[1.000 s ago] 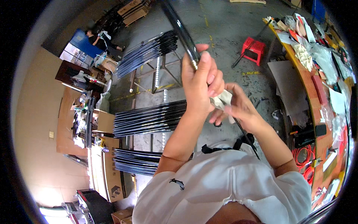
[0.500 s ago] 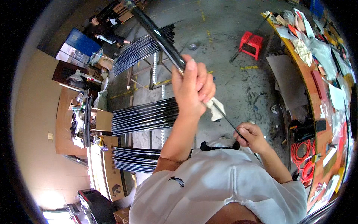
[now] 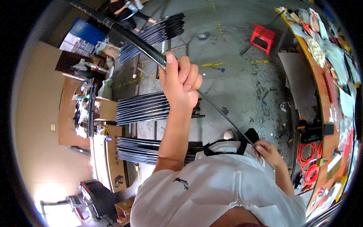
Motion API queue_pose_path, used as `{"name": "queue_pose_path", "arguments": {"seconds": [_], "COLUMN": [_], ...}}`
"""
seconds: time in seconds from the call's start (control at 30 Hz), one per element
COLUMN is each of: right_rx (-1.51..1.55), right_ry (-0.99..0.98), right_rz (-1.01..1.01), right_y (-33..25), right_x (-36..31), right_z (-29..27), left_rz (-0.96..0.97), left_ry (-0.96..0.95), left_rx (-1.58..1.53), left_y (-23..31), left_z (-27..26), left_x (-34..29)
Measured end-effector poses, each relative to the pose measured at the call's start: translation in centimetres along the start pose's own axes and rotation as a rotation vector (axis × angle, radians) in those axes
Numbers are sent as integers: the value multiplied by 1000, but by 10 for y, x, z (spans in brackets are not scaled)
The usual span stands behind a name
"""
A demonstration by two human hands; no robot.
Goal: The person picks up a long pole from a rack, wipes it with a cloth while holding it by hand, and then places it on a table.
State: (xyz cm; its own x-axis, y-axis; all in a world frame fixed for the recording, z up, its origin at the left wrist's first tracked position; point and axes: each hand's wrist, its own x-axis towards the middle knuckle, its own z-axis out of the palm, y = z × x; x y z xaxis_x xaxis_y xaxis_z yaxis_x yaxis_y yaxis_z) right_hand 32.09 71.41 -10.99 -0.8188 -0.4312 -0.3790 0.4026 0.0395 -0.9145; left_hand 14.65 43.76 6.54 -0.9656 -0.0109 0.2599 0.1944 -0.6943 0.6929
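A long black telescopic rod (image 3: 136, 41) slants across the view from the far left toward my right side. Raised in front of me, my left hand (image 3: 180, 79) is closed round it, where the thick glossy tube meets a thin section (image 3: 219, 110). Near my right hip, my right hand (image 3: 267, 152) grips the thin section with bent fingers. The thin section's end past that hand is hard to make out. My white shirt and a black strap lie just behind the thin section.
Several black rods lie in rows on racks (image 3: 145, 108) at the left. A red stool (image 3: 263, 38) stands on the floor ahead. A cluttered workbench (image 3: 331, 109) runs along the right, with red hose coils (image 3: 305, 155) beside it. Another person (image 3: 123, 11) is at the far left.
My left hand has moved left with the rod, which now slants more flatly. My right hand has shifted down and right along the thin section. The white cloth near my left hand is no longer visible there.
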Motion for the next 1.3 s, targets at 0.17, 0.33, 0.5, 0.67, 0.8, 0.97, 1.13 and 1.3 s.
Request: {"name": "queue_pose_path", "arguments": {"seconds": [0.17, 0.33, 0.5, 0.67, 0.8, 0.97, 1.13, 1.3], "right_rx": [60, 154, 20, -154, -288, -241, -190, -193], "right_ry": [172, 122, 167, 143, 77, 84, 81, 38], "right_rz": [-69, -15, -46, -89, -72, -8, -46, -26], "right_y": [24, 0, -3, 31, 61, 73, 35, -20], "right_x": [-10, 3, -25, -71, -107, -137, -123, -76], "right_z": [10, 32, 35, 24, 18, 25, 56, 110], "left_rz": [-12, -88, 84, 118, 138, 122, 49, -179], "left_ry": [14, 41, 300, 273, 287, 310, 299, 350], "left_rx": [-14, 24, 61, -3, -138, -179, -317, -357], "left_y": [-15, -58, -48, 31, 58, 52, 12, -41], "left_z": [-13, 1, 20, -14, -23, -49, -41, -20], "left_x": [-20, -76, -81, -67, -78, -91, -118, -170]}}
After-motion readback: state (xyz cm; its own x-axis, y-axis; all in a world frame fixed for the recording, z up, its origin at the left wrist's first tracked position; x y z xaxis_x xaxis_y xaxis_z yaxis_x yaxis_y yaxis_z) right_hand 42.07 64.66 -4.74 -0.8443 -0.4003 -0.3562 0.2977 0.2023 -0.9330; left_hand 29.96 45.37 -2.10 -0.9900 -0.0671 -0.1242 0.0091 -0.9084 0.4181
